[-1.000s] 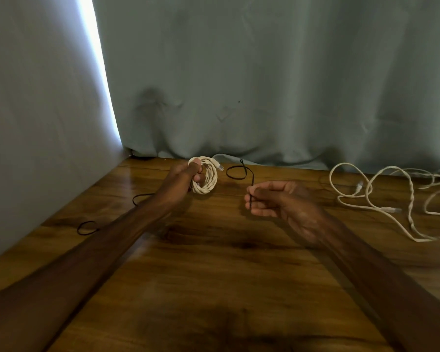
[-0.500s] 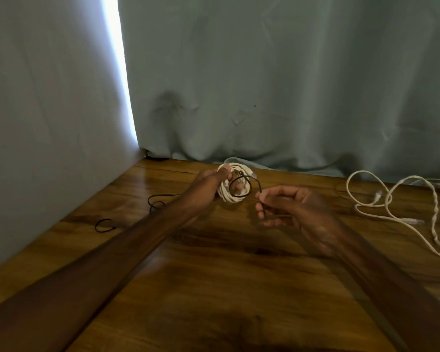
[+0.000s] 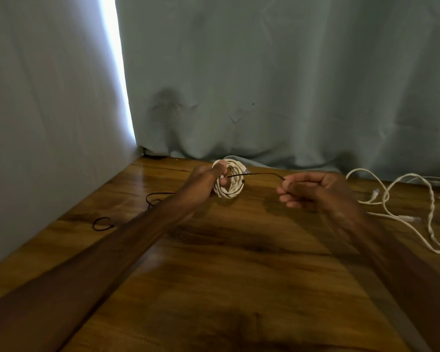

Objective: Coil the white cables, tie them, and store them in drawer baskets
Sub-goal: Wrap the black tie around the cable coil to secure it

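Note:
My left hand point(image 3: 206, 180) grips a coiled white cable point(image 3: 233, 188) just above the wooden table, thumb over the top of the coil. A thin black tie point(image 3: 257, 174) runs through the coil and stretches to the right. My right hand point(image 3: 313, 190) pinches the far end of that tie, fingers curled, a short way right of the coil. Loose white cables point(image 3: 401, 199) lie uncoiled on the table at the right.
Two more black ties, one point(image 3: 102, 223) at the left and another point(image 3: 154, 199) nearer the left forearm, lie on the wooden table point(image 3: 226, 288). Grey-green curtains point(image 3: 277, 85) hang close behind and to the left, with a bright gap between them.
My right hand brought the black tie to the coil, threaded it, and has now drawn it out to the right until taut. The left hand kept holding the coil.

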### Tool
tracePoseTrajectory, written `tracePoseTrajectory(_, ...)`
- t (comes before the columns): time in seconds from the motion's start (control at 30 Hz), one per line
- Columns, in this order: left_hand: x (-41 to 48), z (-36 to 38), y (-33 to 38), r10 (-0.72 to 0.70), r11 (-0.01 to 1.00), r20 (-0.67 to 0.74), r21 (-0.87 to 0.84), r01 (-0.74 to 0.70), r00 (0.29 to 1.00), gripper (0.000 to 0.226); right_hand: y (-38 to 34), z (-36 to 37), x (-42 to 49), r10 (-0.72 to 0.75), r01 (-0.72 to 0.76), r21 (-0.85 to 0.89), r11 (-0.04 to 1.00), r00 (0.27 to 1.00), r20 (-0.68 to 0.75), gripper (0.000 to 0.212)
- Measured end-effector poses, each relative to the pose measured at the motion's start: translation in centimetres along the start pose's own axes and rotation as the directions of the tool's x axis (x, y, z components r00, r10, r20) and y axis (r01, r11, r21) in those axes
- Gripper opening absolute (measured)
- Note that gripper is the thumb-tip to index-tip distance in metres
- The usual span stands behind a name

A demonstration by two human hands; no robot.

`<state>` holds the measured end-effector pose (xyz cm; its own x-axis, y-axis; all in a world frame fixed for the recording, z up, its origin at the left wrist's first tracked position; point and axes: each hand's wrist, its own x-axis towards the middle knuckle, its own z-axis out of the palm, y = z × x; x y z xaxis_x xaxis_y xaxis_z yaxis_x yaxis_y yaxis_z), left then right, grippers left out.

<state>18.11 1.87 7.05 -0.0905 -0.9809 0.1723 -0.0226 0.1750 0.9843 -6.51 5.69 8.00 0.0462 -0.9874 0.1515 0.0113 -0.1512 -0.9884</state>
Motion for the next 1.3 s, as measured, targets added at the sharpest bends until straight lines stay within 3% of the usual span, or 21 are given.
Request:
tracePoseTrajectory(0.2,0.3,-0.3,-0.4,0.017,0.999,0.053,0.047,-0.02,0.998,0.033,-0.5,-2.3,0.7,0.013,-0.013,0.027,1.0,0.999,-0.03,0.025)
tracePoseTrajectory(0.33,0.4,-0.7,-0.7,0.067,0.99,0.102,0.117,-0.078,0.993,0.034,-0.3,-1.7,0.2,0.157,-0.107,-0.255,0.961,0.97,0.185,0.026)
tracePoseTrajectory(0.43,0.1,0.2,-1.4,0.099,0.976,0.197,0.171,-0.134,0.975,0.036,-0.4,-0.4,-1.0,0.215,-0.123,-0.311,0.943,0.935,0.282,0.038)
tracePoseTrajectory(0.63,-0.1,0.7,-1.8,0.187,0.933,0.236,0.261,-0.248,0.954,0.038,-1.0,2.3,-1.3,0.149,-0.114,-0.153,0.982,0.96,0.238,0.05)
tracePoseTrajectory(0.73,-0.6,1.4,-2.1,0.178,0.92,0.285,0.292,-0.262,0.942,0.035,-0.6,3.5,-1.4,0.098,-0.069,-0.165,0.984,0.98,0.174,0.03)
tracePoseTrajectory(0.83,-0.9,1.9,-2.2,0.16,0.919,0.316,0.297,-0.258,0.935,0.033,0.3,4.1,-1.4,-0.042,0.08,-0.297,0.952,0.99,0.134,0.013)
tracePoseTrajectory(0.97,-1.1,2.1,-2.1,0.146,0.93,0.328,0.277,-0.243,0.933,0.034,1.2,4.3,-1.3,-0.238,0.275,-0.547,0.79,0.961,0.139,0.006)
tracePoseTrajectory(1.13,-1.1,2.0,-2.2,0.113,0.936,0.349,0.276,-0.217,0.93,0.035,1.0,4.4,-1.5,-0.308,0.299,-0.667,0.683,0.945,0.109,0.008)
tracePoseTrajectory(1.3,-0.7,1.2,-2.7,0.193,0.788,0.236,0.542,-0.293,0.952,0.03,1.0,4.4,-1.5,-0.344,0.269,-0.753,0.601,0.937,0.06,0.022)
